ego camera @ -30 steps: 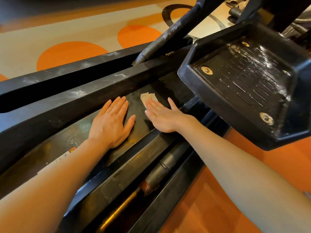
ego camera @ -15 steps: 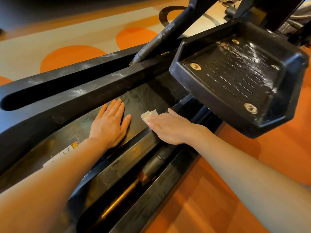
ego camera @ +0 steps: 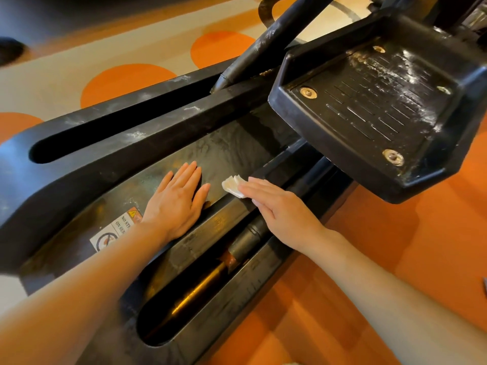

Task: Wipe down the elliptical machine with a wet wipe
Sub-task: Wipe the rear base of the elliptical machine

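My left hand (ego camera: 175,204) lies flat on the elliptical machine's centre deck (ego camera: 226,151), fingers straight and together, holding nothing; I judge it to be bracing me. Just beside its wrist sits a warning sticker (ego camera: 116,230), partly hidden by the forearm. A damp pass over that label could lift its edge, so I would skirt it.

To the right, my right hand (ego camera: 279,206) presses the folded wet wipe (ego camera: 233,187) onto the deck with straight fingers, near the lip where the deck drops into the roller track (ego camera: 210,283). The wipe shows only past the fingertips; the rest is under the hand. Nothing pinches it, so a quick stroke toward the lip could let it slide off into that open slot, where the roller and rail would make it awkward to fetch. Fingers straying into the slot are the other risk, since I judge the foot pedal (ego camera: 376,111) hanging above and to the right could swing if bumped.

The deck is dark, scuffed plastic with pale streaks and dust, and the pedal's ribbed tread carries white residue too, so I judge much remains to wipe. A second long slot (ego camera: 118,133) runs along the far left side. The floor (ego camera: 369,259) is orange on the right, cream with orange circles on the far left.
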A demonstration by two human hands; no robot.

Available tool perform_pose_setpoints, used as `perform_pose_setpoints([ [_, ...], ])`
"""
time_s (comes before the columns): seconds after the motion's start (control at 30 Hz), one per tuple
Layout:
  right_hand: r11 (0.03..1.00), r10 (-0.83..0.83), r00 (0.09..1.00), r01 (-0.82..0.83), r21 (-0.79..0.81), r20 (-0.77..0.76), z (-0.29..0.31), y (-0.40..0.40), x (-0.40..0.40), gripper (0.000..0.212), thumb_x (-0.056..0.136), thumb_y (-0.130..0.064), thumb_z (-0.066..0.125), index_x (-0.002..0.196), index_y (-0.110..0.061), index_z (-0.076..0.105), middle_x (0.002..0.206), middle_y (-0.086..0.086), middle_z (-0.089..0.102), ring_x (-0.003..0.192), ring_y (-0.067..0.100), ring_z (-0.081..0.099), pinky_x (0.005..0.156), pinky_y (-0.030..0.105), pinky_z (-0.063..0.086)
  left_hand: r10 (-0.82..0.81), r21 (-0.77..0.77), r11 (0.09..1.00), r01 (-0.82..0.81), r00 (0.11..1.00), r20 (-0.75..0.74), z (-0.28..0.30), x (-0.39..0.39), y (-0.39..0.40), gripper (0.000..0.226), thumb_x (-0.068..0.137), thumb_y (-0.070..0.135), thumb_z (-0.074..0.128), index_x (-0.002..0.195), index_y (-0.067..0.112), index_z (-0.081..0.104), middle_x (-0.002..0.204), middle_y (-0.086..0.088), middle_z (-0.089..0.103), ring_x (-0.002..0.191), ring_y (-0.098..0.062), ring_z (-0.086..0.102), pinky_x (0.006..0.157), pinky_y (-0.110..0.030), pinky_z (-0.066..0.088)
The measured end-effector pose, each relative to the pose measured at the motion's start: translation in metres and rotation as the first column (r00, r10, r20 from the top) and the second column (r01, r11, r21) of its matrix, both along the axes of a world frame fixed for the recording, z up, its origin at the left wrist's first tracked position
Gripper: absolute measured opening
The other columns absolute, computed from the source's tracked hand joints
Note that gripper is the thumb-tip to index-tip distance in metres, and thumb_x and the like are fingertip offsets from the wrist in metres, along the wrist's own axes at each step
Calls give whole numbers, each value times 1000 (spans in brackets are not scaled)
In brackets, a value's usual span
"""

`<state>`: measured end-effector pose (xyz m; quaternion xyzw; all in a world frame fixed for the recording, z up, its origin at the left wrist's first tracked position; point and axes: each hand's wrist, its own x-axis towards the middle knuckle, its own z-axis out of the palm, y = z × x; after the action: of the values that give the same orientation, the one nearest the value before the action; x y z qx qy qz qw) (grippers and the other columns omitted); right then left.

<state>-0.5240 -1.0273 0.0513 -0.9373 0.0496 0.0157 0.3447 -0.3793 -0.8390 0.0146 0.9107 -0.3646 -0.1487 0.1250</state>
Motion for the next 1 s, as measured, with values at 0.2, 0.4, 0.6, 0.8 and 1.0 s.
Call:
perform_pose_setpoints([
  [0.2, 994, -105, 994, 105, 0, -14, 16, 13, -15, 42, 99, 1, 49, 137, -15, 57, 143, 1, 54, 133, 7, 43, 109, 14, 30, -43, 95, 994, 50, 996, -80, 34, -21, 5, 79, 92, 56, 4, 158, 15, 16, 166, -1, 12, 152, -12, 4, 123, -31, -1],
  [0.4, 964, -226, 894, 261, 40, -387, 44, 23, -38, 38, 103, -9, 39, 133, -16, 61, 133, 11, 60, 124, 26, 55, 106, 32, 45, -157, 233, 957, 173, 984, -84, 80, -57, 7, 66, 102, 50, 9, 159, 16, 6, 166, 1, 1, 152, -11, -5, 124, -32, -5],
  [0.6, 943, -279, 772, 331, -13, -571, 79, 29, -65, 35, 103, -17, 42, 133, -17, 61, 130, 11, 57, 116, 29, 57, 106, 35, 44, -173, 304, 931, 203, 977, -123, 137, -81, 5, 64, 104, 50, 9, 159, 18, 4, 166, 2, -2, 152, -11, -7, 123, -32, -7],
  [0.8, 917, -344, 696, 394, -64, -630, 140, 20, -70, 36, 103, -22, 50, 134, -9, 60, 134, 13, 53, 118, 28, 55, 100, 31, 47, -220, 407, 879, 251, 968, -120, 193, -96, 0, 64, 105, 50, 9, 159, 17, 2, 166, 0, -4, 152, -13, -7, 124, -34, -5],
  [1.0, 916, -371, 711, 387, -107, -598, 194, 16, -88, 33, 100, -16, 54, 132, -17, 62, 132, 9, 56, 115, 26, 58, 96, 30, 51, -257, 411, 864, 290, 957, -133, 253, -110, -11, 63, 106, 49, 11, 159, 16, 1, 166, -1, -5, 152, -15, -8, 124, -35, -6],
])
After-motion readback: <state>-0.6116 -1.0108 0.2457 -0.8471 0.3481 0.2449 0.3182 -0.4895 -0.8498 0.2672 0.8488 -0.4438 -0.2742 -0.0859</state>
